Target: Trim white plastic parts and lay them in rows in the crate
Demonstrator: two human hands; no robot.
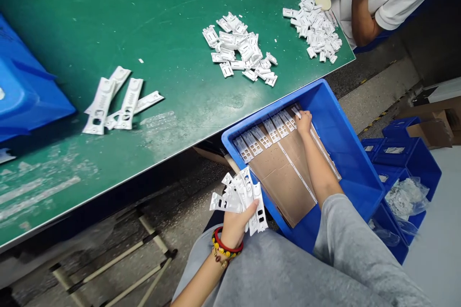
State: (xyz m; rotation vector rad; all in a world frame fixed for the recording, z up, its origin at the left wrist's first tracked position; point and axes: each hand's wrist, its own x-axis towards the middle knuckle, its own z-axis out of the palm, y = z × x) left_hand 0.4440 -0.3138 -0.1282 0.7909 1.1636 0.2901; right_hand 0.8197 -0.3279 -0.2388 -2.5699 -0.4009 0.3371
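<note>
My left hand [237,223] is closed around a fanned bunch of long white plastic plates [247,192] with cut-out holes, held above my lap. Inside a blue plastic crate [355,153], a row of similar white plates [271,130] lies along the side by the table, on a sheet of brown cardboard [288,172]. My right hand [304,121] reaches into the crate and pinches a white plastic plate [296,112] at the row's far right end. The fingers partly cover that plate.
On the green table [162,24] lie a few loose long plates [131,103] and a pile of small white parts [241,48]. Another pile [317,29] is near a person in a white shirt [392,0]. A blue bin [29,81] stands left; blue boxes [406,158] stand right.
</note>
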